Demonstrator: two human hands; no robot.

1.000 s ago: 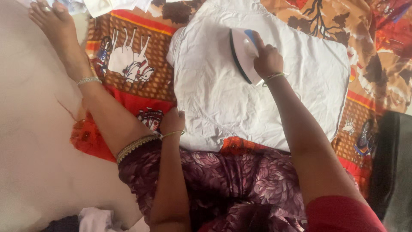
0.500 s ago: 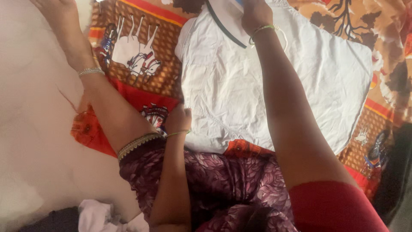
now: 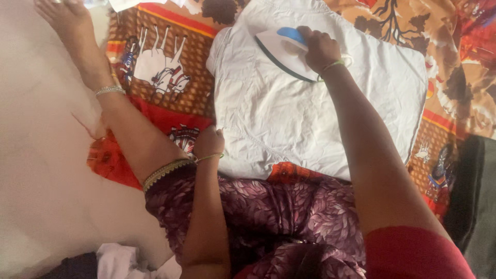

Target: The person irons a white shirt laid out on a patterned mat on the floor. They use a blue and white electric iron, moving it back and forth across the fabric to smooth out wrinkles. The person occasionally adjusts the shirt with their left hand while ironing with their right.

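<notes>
Head view, looking down: the right hand [image 3: 320, 49] is clenched around the blue handle of a white iron [image 3: 281, 51], which rests soleplate-down on a white garment [image 3: 289, 113]. The iron sits at the 12 o'clock portion of the garment, its pointed nose directed toward 9 o'clock. The garment lies flat on a patterned red, orange and brown cloth [image 3: 160, 67] spread over a pale floor [image 3: 41, 170]. The left hand [image 3: 208, 142] is closed into a loose fist at the garment's 7 o'clock corner, touching its edge; whether it pinches the fabric cannot be told. A thin green bangle circles each wrist. A bare foot [image 3: 70, 20] with an anklet extends toward 11 o'clock, beside the cloth. A purple leaf-print skirt [image 3: 279, 217] covers the lap at 6 o'clock, just touching the garment's near edge.
</notes>
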